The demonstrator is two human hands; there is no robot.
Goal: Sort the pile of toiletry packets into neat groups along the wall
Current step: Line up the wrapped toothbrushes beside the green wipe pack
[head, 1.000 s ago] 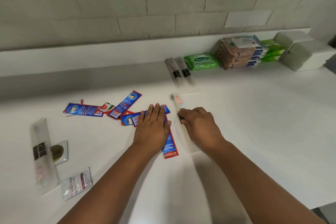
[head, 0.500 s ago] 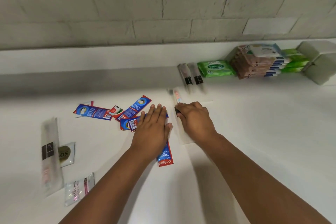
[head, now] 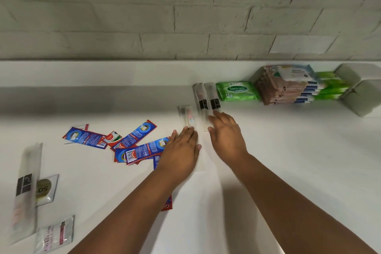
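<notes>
Toothbrush sleeve (head: 188, 118) lies under left hand (head: 181, 148), fingers flat, pressing it toward the pair of sleeves (head: 207, 100) at 12 o'clock by the wall. Right hand (head: 225, 133) spread, touching that pair. Step: sliding it alongside. Next, likely: align, then toothpaste sachets (head: 132, 146) at 9 o'clock.

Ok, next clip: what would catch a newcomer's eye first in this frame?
Probably the two hands mid-counter: the left hand lies flat on a clear toothbrush packet, and the right hand reaches with straight fingers toward two similar packets by the wall. Next, the red and blue toothpaste sachets scattered to the left, and the tidy wipe packs stacked along the wall at right.
</notes>
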